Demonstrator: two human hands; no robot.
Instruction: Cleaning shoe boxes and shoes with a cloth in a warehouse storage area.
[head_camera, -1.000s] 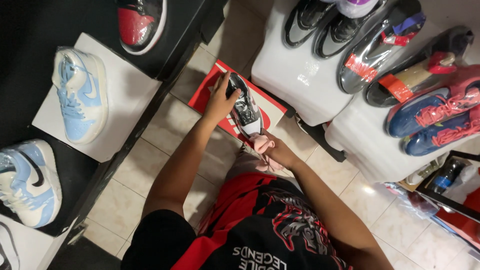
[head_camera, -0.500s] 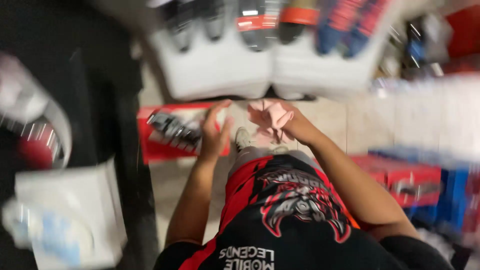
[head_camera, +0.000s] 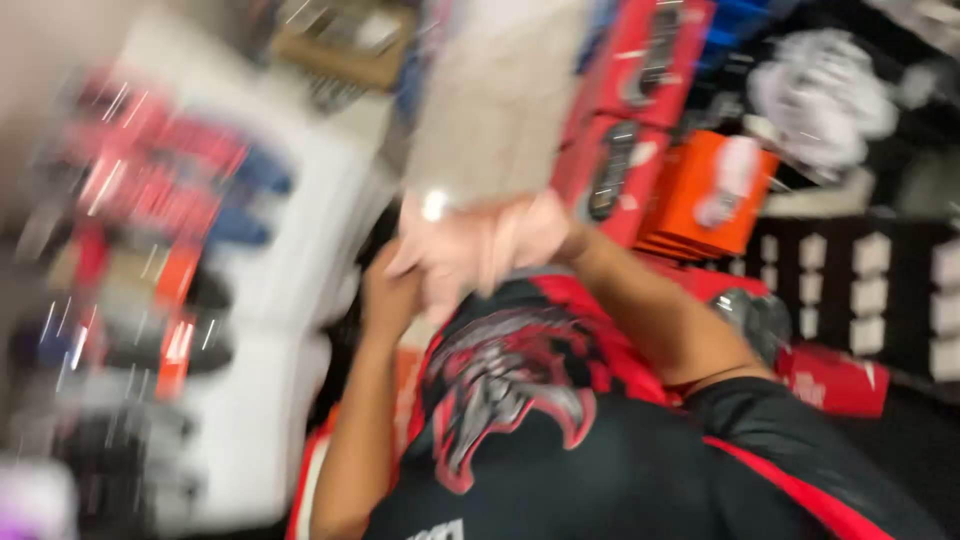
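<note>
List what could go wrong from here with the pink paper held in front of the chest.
1. Both hands, left hand and right hand, bunch the pink paper close together; it might tear or slip.
2. The view is heavily blurred, so a fast turn may be under way. Stacked red boxes and the shoes on the white shelf sit close and might get bumped.

Blurred white display shelves carry rows of shoes at left, while red and orange shoeboxes stack at right.
</note>
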